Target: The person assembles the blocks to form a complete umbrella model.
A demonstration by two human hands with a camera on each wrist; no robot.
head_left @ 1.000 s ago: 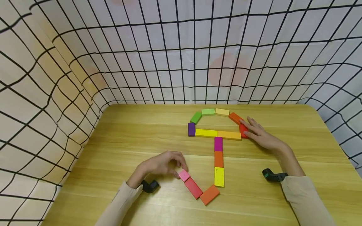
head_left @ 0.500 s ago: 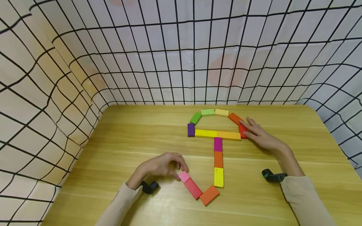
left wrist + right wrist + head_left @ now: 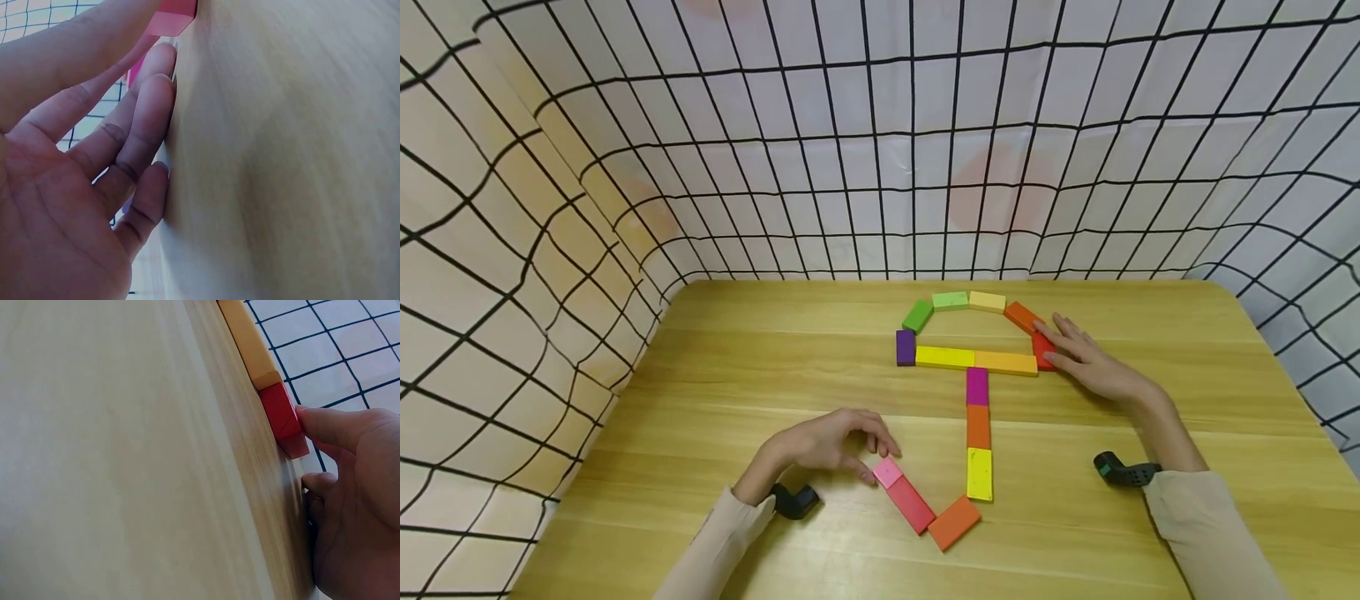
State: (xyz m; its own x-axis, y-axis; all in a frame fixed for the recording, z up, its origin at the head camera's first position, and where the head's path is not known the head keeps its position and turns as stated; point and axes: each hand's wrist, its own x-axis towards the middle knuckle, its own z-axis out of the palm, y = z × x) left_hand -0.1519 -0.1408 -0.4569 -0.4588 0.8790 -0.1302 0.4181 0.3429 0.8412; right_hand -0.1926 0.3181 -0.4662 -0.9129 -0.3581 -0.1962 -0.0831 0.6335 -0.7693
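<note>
In the head view my left hand (image 3: 831,442) is at a pink block (image 3: 887,472), its thumb and fingers loosely bent around the block's far end. A thin gap seems to lie between fingertips and block. The pink block meets a red rectangular block (image 3: 912,505), which touches an orange block (image 3: 954,523) at a corner. My right hand (image 3: 1093,365) lies flat with fingers extended, touching a bright red block (image 3: 1042,351) and the orange-red block (image 3: 1022,317) beside it. From the right wrist, the thumb touches the red block's side (image 3: 284,419).
An arch of green (image 3: 917,317), light green (image 3: 950,302) and pale yellow (image 3: 987,302) blocks stands above a yellow bar (image 3: 944,357) and an amber one (image 3: 1005,363). A purple block (image 3: 906,347) ends it. Below run magenta (image 3: 977,387), orange (image 3: 978,427) and yellow (image 3: 980,474) blocks.
The pink block has settled flush against the red one, and my left thumb and fingers have loosened slightly from it. My right hand has stayed in place.
</note>
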